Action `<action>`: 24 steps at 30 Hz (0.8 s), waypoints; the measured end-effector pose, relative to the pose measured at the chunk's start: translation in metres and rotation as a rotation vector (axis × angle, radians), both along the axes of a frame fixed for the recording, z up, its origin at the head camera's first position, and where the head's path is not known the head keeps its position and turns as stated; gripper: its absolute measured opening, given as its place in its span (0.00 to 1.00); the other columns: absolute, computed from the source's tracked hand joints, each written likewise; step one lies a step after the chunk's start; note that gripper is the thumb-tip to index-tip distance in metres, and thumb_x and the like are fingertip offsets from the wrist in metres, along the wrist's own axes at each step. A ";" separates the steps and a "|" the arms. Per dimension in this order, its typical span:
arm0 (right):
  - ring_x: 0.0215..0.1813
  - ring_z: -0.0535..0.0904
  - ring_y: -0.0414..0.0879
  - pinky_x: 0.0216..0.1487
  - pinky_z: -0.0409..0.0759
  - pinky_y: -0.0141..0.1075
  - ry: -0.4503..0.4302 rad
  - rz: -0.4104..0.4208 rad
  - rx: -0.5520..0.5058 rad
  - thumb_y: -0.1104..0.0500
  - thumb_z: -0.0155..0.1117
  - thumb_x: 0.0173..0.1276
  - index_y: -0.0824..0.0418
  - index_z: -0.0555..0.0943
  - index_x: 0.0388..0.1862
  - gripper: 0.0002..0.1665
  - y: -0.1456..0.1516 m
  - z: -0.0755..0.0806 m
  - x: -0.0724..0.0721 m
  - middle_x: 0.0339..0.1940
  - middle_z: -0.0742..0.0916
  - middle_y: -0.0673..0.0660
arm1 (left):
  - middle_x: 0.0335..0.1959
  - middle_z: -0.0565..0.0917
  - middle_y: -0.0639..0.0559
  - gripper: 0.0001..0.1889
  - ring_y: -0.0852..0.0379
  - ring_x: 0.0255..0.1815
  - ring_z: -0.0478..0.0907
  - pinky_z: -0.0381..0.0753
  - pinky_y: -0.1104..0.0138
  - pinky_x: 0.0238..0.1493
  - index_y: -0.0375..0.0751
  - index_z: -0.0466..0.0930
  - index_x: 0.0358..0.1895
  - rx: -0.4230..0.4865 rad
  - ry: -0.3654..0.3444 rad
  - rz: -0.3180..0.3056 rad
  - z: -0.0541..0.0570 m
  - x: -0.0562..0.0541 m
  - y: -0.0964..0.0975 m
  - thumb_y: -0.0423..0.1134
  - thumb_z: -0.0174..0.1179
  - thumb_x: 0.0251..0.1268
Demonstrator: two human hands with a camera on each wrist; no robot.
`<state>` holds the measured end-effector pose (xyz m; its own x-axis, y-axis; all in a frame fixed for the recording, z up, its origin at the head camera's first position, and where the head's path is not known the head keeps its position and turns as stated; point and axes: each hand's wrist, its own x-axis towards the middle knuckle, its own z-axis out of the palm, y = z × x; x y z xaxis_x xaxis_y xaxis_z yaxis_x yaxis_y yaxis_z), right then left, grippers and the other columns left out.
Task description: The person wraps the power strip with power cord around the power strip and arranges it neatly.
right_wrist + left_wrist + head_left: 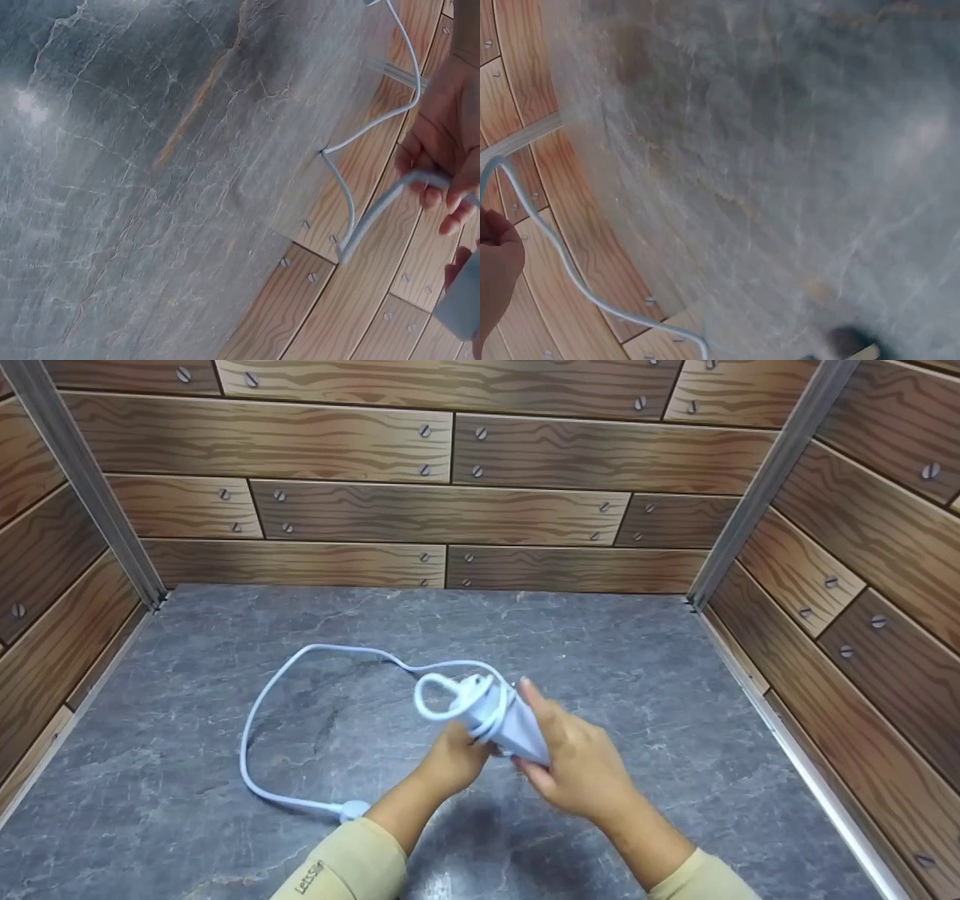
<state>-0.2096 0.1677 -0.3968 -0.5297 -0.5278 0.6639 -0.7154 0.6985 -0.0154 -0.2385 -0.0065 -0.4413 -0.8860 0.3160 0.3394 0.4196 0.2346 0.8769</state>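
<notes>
The right hand (585, 757) grips the block (527, 735) above the tabletop (637, 652); the left hand (454, 759) pinches the cord (337, 647) wound on it. The block looks hard and light, maybe slippery, so hold its long sides. The cord should bend easily; pinch it near the block.

The left forearm (409, 811) and the right forearm (649, 840) lean toward each other, both with pale sleeves (360, 856). The left hand (459, 756) is partly hidden, but its fingers (411, 156) are bent in a pinch. Near to it, the right hand (583, 754) grips — the index finger (541, 708) extended forward, the thumb (534, 775) lying lower.
</notes>
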 end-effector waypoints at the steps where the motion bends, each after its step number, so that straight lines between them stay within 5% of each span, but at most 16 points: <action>1: 0.34 0.79 0.49 0.31 0.79 0.40 0.007 -0.020 0.000 0.53 0.72 0.45 0.59 0.56 0.69 0.54 0.000 -0.001 -0.001 0.44 0.82 0.58 | 0.29 0.78 0.47 0.07 0.57 0.32 0.73 0.75 0.64 0.39 0.33 0.75 0.39 0.065 -0.063 -0.004 -0.001 0.000 0.000 0.27 0.47 0.63; 3: 0.33 0.78 0.48 0.29 0.78 0.40 0.008 -0.044 -0.003 0.53 0.72 0.46 0.58 0.55 0.69 0.54 -0.001 -0.002 -0.002 0.42 0.82 0.59 | 0.26 0.78 0.46 0.07 0.57 0.29 0.73 0.77 0.63 0.34 0.33 0.75 0.37 0.100 -0.146 -0.016 -0.001 0.001 0.000 0.27 0.47 0.62; 8: 0.31 0.77 0.48 0.28 0.78 0.40 -0.003 -0.094 -0.014 0.54 0.71 0.49 0.56 0.52 0.70 0.53 -0.007 -0.007 -0.002 0.41 0.80 0.58 | 0.22 0.76 0.50 0.05 0.58 0.24 0.75 0.78 0.65 0.28 0.36 0.75 0.36 0.012 -0.239 -0.062 0.004 0.002 0.001 0.31 0.50 0.59; 16: 0.27 0.76 0.51 0.23 0.77 0.42 -0.019 -0.284 -0.019 0.53 0.71 0.49 0.53 0.50 0.72 0.55 -0.009 -0.008 -0.004 0.41 0.78 0.59 | 0.29 0.76 0.50 0.26 0.60 0.24 0.70 0.70 0.69 0.23 0.44 0.61 0.60 0.023 -0.300 -0.049 0.005 0.001 -0.002 0.33 0.57 0.57; 24: 0.24 0.74 0.53 0.21 0.75 0.44 -0.051 -0.443 -0.021 0.53 0.70 0.51 0.50 0.50 0.72 0.54 -0.003 -0.004 -0.012 0.39 0.76 0.63 | 0.23 0.78 0.49 0.19 0.60 0.19 0.70 0.69 0.72 0.20 0.42 0.67 0.56 0.072 -0.336 -0.056 -0.002 0.001 -0.008 0.27 0.51 0.61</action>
